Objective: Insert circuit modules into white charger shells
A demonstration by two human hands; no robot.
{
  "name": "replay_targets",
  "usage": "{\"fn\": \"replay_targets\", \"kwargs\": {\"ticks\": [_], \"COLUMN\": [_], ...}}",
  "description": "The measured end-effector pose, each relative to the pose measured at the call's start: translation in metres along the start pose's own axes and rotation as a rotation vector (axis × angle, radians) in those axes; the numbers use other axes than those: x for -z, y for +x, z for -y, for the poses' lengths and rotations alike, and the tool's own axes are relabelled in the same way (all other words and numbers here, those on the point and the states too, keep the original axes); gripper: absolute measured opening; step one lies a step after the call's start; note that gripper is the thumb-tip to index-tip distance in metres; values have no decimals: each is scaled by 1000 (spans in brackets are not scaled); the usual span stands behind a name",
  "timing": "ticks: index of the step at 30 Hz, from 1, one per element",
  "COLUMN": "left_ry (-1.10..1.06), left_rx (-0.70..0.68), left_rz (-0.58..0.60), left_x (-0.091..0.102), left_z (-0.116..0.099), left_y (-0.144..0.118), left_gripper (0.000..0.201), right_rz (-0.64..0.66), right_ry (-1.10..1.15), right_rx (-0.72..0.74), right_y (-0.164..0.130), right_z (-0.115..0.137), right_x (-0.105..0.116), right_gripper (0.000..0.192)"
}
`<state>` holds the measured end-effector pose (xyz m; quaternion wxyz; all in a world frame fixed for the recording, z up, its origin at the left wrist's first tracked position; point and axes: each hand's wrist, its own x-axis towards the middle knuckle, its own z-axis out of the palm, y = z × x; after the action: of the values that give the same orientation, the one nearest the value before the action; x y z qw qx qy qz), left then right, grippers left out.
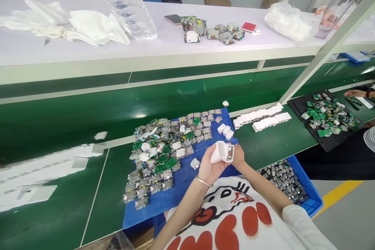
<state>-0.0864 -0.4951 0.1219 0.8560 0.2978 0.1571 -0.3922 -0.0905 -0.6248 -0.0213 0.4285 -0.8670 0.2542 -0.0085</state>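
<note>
Two white plastic housings are held close together in front of my body. My left hand [208, 167] is closed around the hollow white housing [218, 153], its open end facing up. Right against it is a second white housing [229, 153] with metal and electronic parts showing inside. My right hand [239, 155] is closed at the far side of that second housing, its fingertips partly hidden. Several small white housings [225, 130] lie just beyond on the blue mat [202, 172]. Rows of grey-wrapped circuit modules [164, 129] cover the mat's left and back.
Two rows of white housings [271, 122] stand right of the mat. A black tray [300, 105] holds green boards near another person's hand [353, 93]. Below the table edge sits a blue crate [318, 202] of dark parts. A shelf [164, 50] with a slanted post [307, 72] spans the back.
</note>
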Motion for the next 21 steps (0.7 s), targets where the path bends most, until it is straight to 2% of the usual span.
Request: {"fn": "replay_targets", "kwargs": {"ticks": [4, 8, 10, 13, 15, 17, 21], "left_ry": [54, 37, 35, 66, 92, 111, 109], "left_rx": [-46, -67, -60, -66, -67, -79, -90], "left_rz": [-5, 18, 45, 111, 162, 196, 222], "left_x": [2, 4, 4, 5, 6, 8, 13], "left_z": [-6, -11, -10, -6, -3, 0, 2], "left_y": [0, 0, 2, 5, 7, 9, 10], "left_gripper": [32, 33, 34, 35, 34, 32, 28], "right_rz": [32, 56, 25, 5, 70, 118, 55], "right_ry": [108, 299, 509, 875, 949, 885, 744], "right_rx": [0, 72, 174, 421, 582, 722, 884], "right_y": [8, -8, -23, -46, -57, -63, -65], "right_z": [9, 23, 37, 61, 75, 84, 84], "right_x": [24, 67, 89, 112, 118, 117, 110], "right_gripper": [27, 34, 41, 47, 46, 46, 50]}}
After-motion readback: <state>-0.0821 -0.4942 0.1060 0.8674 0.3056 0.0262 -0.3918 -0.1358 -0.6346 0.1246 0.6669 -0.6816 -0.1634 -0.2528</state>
